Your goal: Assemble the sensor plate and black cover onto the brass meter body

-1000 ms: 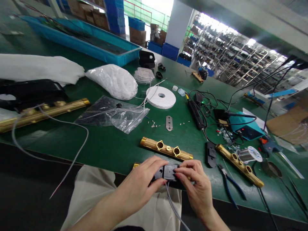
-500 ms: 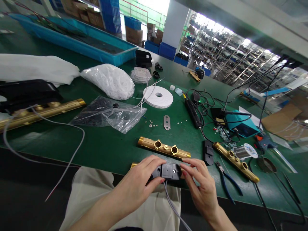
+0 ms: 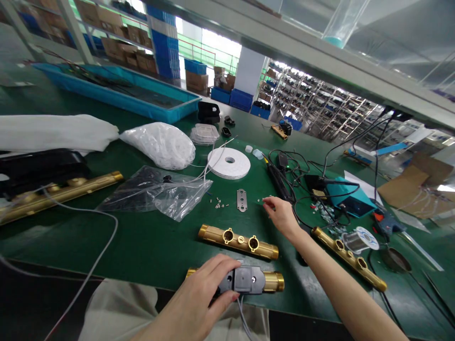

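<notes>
The left hand (image 3: 209, 296) pinches an oblong dark-grey plastic cover (image 3: 243, 280) over a threaded brass pipe (image 3: 274, 282) near the green tabletop (image 3: 156, 251) edge. The right hand (image 3: 283, 216) bunches beside a tiny silver screw (image 3: 258, 200); whether it pinches anything, I cannot tell. Screw pickup seems in hand, calling for fine fingertip precision.

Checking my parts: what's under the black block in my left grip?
A brass pipe shows to either side of the black block. Its middle is hidden, covered by the block and your left grip.
</notes>
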{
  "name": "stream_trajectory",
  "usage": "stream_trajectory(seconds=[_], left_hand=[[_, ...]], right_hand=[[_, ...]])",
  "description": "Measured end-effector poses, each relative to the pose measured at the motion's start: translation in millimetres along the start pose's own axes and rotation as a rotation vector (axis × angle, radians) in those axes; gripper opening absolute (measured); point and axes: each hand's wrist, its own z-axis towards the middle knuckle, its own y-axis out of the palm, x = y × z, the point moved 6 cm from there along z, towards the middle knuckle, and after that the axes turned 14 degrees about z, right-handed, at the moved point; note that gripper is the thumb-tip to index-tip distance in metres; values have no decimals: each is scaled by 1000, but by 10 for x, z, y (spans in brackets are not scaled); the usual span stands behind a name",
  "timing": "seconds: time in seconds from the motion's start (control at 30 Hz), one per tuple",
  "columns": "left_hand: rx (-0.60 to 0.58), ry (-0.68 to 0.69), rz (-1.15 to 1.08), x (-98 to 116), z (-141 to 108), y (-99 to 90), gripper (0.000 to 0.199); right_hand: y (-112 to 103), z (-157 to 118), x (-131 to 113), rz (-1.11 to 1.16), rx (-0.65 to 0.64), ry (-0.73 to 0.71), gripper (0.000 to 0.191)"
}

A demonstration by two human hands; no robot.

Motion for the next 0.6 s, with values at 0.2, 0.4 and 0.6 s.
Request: stream_trajectory(seconds=[0.2, 0.4, 0.6], left_hand=[[-15, -32, -20, -15, -11, 10, 39], [4, -10, -25, -29, -7, 9, 39], [62, 59, -31, 19, -27, -35, 36]], right_hand=[[192, 271, 129, -18, -1, 40, 13], [139, 160, 65, 56, 26, 52, 12], [15, -266, -373, 189, -30, 49, 15]])
